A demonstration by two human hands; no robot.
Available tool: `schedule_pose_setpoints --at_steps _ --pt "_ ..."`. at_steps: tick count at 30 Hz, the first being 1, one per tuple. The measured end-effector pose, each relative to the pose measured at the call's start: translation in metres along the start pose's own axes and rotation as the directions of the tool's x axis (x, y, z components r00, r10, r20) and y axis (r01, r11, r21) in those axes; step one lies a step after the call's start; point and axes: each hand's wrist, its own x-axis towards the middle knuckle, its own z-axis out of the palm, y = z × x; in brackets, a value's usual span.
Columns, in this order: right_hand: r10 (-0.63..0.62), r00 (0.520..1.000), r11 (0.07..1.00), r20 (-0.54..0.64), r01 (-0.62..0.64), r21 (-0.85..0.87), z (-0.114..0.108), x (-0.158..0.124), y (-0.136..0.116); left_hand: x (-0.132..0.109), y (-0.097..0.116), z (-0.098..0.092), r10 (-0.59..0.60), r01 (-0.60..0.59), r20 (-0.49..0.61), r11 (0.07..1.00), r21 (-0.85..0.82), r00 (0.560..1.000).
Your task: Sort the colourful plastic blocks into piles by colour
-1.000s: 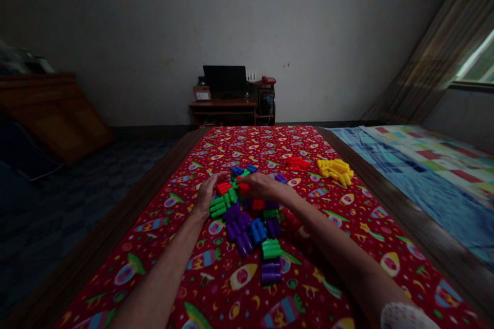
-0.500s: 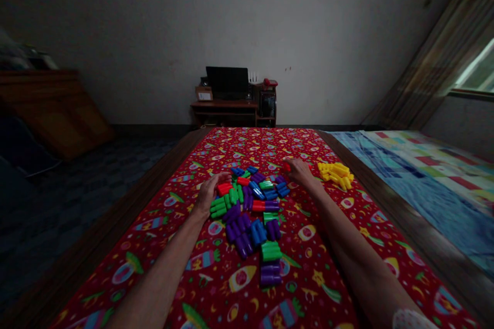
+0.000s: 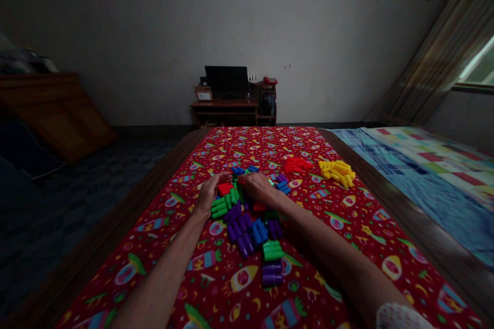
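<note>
A heap of mixed plastic blocks (image 3: pixel 247 216), green, purple, blue and red, lies on the red patterned cloth (image 3: pixel 339 226). My left hand (image 3: pixel 210 193) rests at the heap's left edge, fingers curled round a red block (image 3: pixel 224 188). My right hand (image 3: pixel 258 186) lies over the far part of the heap, fingers bent down among the blocks; what it grips is hidden. Farther right sit a small pile of red blocks (image 3: pixel 296 165) and a pile of yellow blocks (image 3: pixel 337 171).
The cloth covers a long wooden-edged platform (image 3: pixel 389 190). A blue and multicoloured bedsheet (image 3: pixel 424 169) lies to the right. A desk with a dark monitor (image 3: pixel 226 82) stands at the far wall, a wooden cabinet (image 3: pixel 50 113) on the left, curtains (image 3: pixel 436 61) at right.
My right hand, which was out by the red pile half a second ago, has come back left onto the mixed heap. The left hand has stayed at the heap's left edge.
</note>
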Motion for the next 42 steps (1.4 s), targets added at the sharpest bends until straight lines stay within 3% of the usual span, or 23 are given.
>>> schedule_pose_setpoints --at_steps 3,5,9,12,15,17,19,20,22,23,25,27,30,33,36,39,42 --pt "0.014 0.989 0.996 -0.150 -0.001 0.085 -0.010 -0.004 0.020 0.000 -0.001 0.000 0.003 -0.003 -0.009 1.000 -0.009 1.000" --pt "0.111 0.958 0.989 -0.265 -0.081 0.121 -0.021 -0.011 0.040 0.000 -0.002 0.000 0.007 -0.008 -0.013 1.000 -0.011 1.000" --pt "0.390 0.827 0.921 -0.404 -0.360 0.151 -0.031 -0.038 0.087 0.001 -0.005 -0.002 0.003 -0.003 -0.005 1.000 -0.002 1.000" --pt "0.491 0.732 0.862 -0.472 -0.488 0.140 -0.024 -0.065 0.117 0.002 -0.007 -0.003 0.010 -0.010 -0.013 1.000 0.001 1.000" --pt "0.530 0.688 0.832 -0.496 -0.534 0.149 -0.017 -0.082 0.132 0.002 -0.006 -0.003 0.010 -0.010 -0.014 1.000 -0.004 1.000" --pt "0.520 0.675 0.837 -0.522 -0.525 0.155 -0.020 -0.082 0.128 0.002 -0.004 -0.001 0.002 -0.002 -0.011 1.000 -0.014 1.000" --pt "0.478 0.685 0.867 -0.550 -0.469 0.169 -0.028 -0.074 0.112 0.001 -0.003 0.000 -0.005 0.005 -0.013 1.000 -0.027 1.000" --pt "0.446 0.712 0.890 -0.542 -0.417 0.184 -0.032 -0.067 0.099 0.001 -0.002 0.001 -0.005 0.005 -0.019 0.999 -0.033 1.000" --pt "0.346 0.816 0.937 -0.464 -0.273 0.218 -0.038 -0.049 0.065 0.000 -0.001 0.001 0.007 -0.009 -0.039 0.999 -0.049 0.999" --pt "0.247 0.893 0.959 -0.376 -0.168 0.230 -0.038 -0.039 0.046 0.000 -0.001 0.001 0.018 -0.021 -0.047 0.998 -0.055 0.999" --pt "-0.001 0.974 0.980 -0.226 0.045 0.193 -0.032 -0.019 0.007 0.000 -0.002 0.000 0.042 -0.045 -0.049 0.997 -0.060 0.998" --pt "-0.131 0.987 0.982 -0.089 0.142 0.124 -0.020 -0.002 -0.026 0.000 -0.003 -0.002 0.075 -0.077 -0.042 0.995 -0.057 0.996" --pt "-0.142 0.989 0.990 0.033 0.142 -0.018 -0.004 0.015 -0.053 0.004 -0.007 -0.004 0.122 -0.124 -0.035 0.991 -0.047 0.992" --pt "-0.142 0.990 0.990 0.021 0.142 0.010 0.000 0.020 -0.051 0.008 -0.011 -0.004 0.115 -0.116 -0.033 0.993 -0.034 0.993" --pt "-0.092 0.986 0.979 -0.140 0.115 0.167 -0.008 0.012 -0.026 0.009 -0.013 -0.002 0.063 -0.064 -0.014 0.996 -0.062 0.998" --pt "0.136 0.942 0.961 -0.307 -0.049 0.274 -0.024 -0.009 0.015 0.008 -0.013 -0.001 0.028 -0.026 0.018 0.995 -0.096 0.999" --pt "0.355 0.861 0.915 -0.364 -0.241 0.324 -0.039 -0.037 0.060 0.009 -0.014 -0.001 0.020 -0.019 0.014 0.994 -0.110 1.000"
